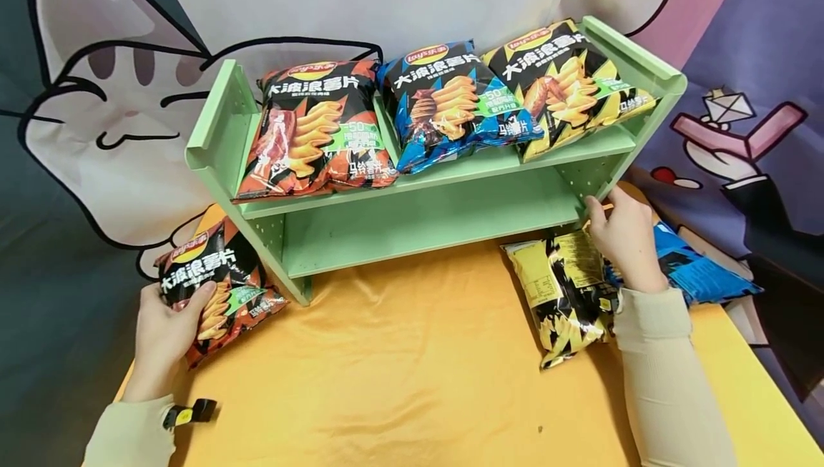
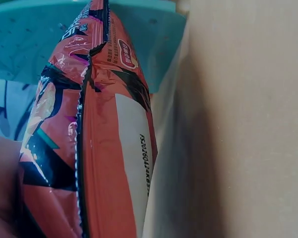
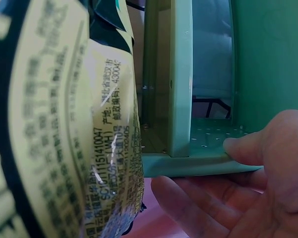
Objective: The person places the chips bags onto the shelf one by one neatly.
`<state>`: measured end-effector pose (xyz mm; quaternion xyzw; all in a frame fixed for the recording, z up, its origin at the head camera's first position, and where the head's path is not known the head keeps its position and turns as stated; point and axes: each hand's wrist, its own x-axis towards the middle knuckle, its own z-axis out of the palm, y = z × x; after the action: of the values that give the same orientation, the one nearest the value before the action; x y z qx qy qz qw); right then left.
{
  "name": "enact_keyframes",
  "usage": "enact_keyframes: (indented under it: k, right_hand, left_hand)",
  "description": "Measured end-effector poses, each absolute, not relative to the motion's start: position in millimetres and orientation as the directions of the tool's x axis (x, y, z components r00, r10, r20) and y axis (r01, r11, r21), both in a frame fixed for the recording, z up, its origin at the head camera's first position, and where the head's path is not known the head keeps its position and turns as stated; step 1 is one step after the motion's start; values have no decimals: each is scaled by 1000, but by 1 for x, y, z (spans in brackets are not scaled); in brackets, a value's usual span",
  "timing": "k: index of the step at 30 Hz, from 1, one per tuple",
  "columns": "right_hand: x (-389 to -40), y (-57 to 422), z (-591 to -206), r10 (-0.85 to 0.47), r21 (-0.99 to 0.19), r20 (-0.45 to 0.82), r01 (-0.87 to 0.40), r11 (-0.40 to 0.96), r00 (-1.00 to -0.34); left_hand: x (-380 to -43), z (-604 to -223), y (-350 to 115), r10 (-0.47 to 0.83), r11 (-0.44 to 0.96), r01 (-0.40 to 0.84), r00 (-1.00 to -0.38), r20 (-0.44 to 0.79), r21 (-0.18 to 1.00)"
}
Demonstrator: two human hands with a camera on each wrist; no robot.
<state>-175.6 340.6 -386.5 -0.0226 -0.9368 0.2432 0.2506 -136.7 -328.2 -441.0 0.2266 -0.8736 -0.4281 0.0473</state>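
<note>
My left hand (image 1: pixel 166 327) holds a red-and-black bag of potato chips (image 1: pixel 247 317) left of the green shelf (image 1: pixel 425 227), thumb across its front. In the left wrist view that chip bag (image 2: pixel 114 163) stands edge-on, its back seam and printed date showing. My right hand (image 1: pixel 626 242) grips the lower right side panel of the shelf; in the right wrist view the thumb lies inside the panel edge (image 3: pixel 208 166) and the fingers outside. Beside this hand lies a yellow-and-black chip bag (image 1: pixel 556 310), back side up, and a blue one (image 1: pixel 704 270) is partly hidden behind the wrist.
On the upper tier lean a red chip bag (image 1: pixel 315 131), a blue chip bag (image 1: pixel 453 106) and a yellow-and-black chip bag (image 1: pixel 566 84). The shelf stands on an orange tablecloth (image 1: pixel 399 352). A printed cartoon backdrop (image 1: pixel 109 145) hangs behind and at the sides.
</note>
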Motion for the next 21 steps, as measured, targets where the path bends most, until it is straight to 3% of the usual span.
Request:
enact_keyframes:
  k: [6,12,16,21]
  right_hand:
    - [-174,340,-387,157,-462,475,-94,882,-866]
    - [-175,338,-386,152,-460,482,-102,882,-863]
    - [-175,339,-385,151,-463,484,-106,880,-862]
    - [-175,339,-385,155,-471,479,-104,876,-864]
  left_hand:
    - [-113,-431,-321,-511,508,-402,-853,-109,762]
    - [-83,-428,-307,-575,507,-320,-818,37,800]
    - [-70,-430,-295,-625,491,-175,-754,205,853]
    - [-60,-427,-284,-566,498,175,-676,471,849]
